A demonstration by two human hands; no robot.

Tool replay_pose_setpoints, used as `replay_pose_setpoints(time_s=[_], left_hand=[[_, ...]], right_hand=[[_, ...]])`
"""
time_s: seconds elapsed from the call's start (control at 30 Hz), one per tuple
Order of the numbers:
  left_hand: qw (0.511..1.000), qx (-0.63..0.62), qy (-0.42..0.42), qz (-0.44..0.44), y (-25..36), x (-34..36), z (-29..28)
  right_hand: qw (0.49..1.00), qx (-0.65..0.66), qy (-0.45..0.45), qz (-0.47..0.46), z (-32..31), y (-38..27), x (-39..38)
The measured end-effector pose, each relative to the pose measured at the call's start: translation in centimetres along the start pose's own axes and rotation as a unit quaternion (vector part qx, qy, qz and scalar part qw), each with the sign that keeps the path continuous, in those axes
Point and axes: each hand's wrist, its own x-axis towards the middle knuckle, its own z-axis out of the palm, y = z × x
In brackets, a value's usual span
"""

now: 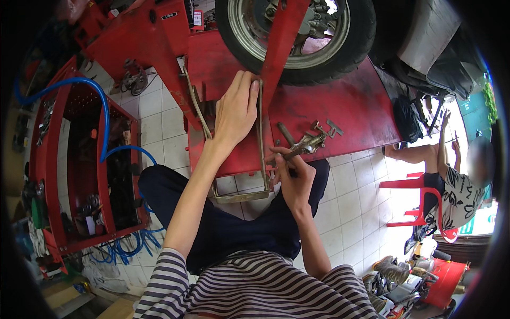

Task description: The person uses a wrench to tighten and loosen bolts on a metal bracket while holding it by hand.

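My left hand [236, 109] reaches into a narrow U-shaped metal frame [262, 139]. Its fingers are bent together beside the red upright bar [281, 50], and whatever they grip is hidden beneath them. My right hand [296, 183], lower and to the right, is closed with thumb and index finger on a dark metal piece. Right beside those fingertips is a shiny metal assembly [311, 143] at the edge of the red lift table [340, 114]. A short metal rod [286, 133] and a small T-shaped metal part [333, 128] lie near it.
A motorcycle wheel [342, 58] stands at the table's far side. A red tool cart [106, 186] with a blue air hose [106, 122] is at left. At right, a person [451, 191] sits on a red plastic chair [406, 185]. Loose parts [393, 271] pile up lower right.
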Motion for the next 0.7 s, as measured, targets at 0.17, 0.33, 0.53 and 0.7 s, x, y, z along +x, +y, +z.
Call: replay_pose_setpoints(time_s=[0.17, 0.33, 0.53, 0.7], left_hand=[[0.998, -0.015, -0.03, -0.048, -0.1, 0.4, -0.2], [0.992, -0.054, -0.044, -0.107, -0.1, 0.3, -0.2], [0.999, -0.029, 0.03, -0.006, -0.2, 0.0, 0.3], [0.993, -0.038, -0.054, -0.102, -0.3, 0.7, 0.0]], right_hand=[[1.0, 0.002, -0.02, -0.001, 0.2, -0.4, -0.2], [0.999, 0.001, -0.036, -0.016, 0.3, 0.3, -0.3], [0.999, 0.009, -0.03, -0.009, 0.5, -0.3, -0.4], [0.999, 0.007, -0.028, -0.036, 0.3, 0.7, -0.5]])
